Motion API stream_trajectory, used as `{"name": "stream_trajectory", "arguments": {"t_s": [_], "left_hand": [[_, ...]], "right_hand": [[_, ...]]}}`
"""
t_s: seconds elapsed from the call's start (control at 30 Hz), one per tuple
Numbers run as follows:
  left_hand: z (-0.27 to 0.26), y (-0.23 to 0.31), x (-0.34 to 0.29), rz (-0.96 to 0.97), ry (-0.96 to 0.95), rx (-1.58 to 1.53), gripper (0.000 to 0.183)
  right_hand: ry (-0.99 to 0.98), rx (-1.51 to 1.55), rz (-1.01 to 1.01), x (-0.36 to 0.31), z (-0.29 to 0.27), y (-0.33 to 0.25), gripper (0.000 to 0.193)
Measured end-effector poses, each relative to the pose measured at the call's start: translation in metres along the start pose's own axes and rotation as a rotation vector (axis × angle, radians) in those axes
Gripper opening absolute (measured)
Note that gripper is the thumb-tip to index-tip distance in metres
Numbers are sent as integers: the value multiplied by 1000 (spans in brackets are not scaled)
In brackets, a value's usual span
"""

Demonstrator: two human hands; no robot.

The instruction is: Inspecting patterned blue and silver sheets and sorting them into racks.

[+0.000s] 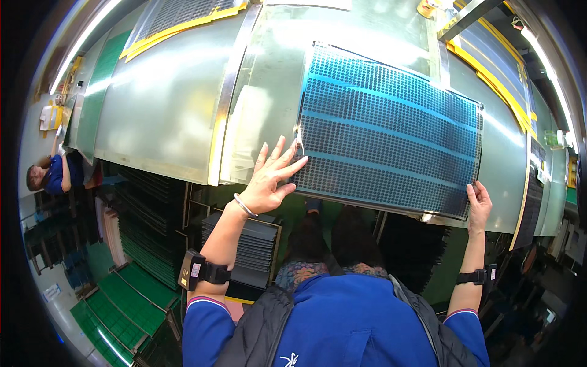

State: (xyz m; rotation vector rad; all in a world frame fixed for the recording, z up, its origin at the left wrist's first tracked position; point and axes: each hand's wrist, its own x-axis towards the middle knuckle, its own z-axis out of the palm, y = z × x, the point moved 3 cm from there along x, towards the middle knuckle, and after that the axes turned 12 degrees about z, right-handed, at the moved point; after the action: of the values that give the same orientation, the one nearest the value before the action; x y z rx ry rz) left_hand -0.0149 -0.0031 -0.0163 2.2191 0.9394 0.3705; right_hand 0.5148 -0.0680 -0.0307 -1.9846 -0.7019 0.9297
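Note:
A flat blue sheet [391,131], covered with rows of small dark dots in several bands, lies on the pale, shiny worktable [263,110] in front of me. Its near edge reaches to about the table's front edge. My left hand [269,180] is at the sheet's left edge, fingers spread, fingertips at or just over the border. At the near right corner, my right hand [480,205] grips the sheet's edge between thumb and fingers. The undersides of the sheet and of the right fingers are hidden.
Yellow-edged dotted sheets lie at the far left [177,21] and far right [495,73]. Below the table stand racks of stacked dark panels [241,248]. A green slatted rack [125,309] is at lower left. Another person [58,174] is at the far left.

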Motion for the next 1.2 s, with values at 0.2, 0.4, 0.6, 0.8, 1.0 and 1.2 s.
{"name": "stream_trajectory", "arguments": {"t_s": [0.2, 0.4, 0.6, 0.8, 1.0, 1.2], "left_hand": [[3, 0, 0, -16, 17, 33, 67], [2, 2, 4, -25, 31, 58, 69], [-5, 5, 5, -35, -1, 164, 70], [0, 13, 12, -59, -14, 85, 64], [5, 15, 8, -46, 41, 101, 68], [6, 16, 11, -76, 47, 88, 69]], "right_hand": [[9, 27, 21, -1, 3, 1, 42], [17, -3, 18, 2, -1, 1, 38], [-575, 300, 202, 7, 10, -49, 55], [-216, -350, 46, 111, 36, -97, 63], [75, -871, -163, 135, 63, -112, 36], [107, -878, -183, 143, 71, -115, 34]]}}
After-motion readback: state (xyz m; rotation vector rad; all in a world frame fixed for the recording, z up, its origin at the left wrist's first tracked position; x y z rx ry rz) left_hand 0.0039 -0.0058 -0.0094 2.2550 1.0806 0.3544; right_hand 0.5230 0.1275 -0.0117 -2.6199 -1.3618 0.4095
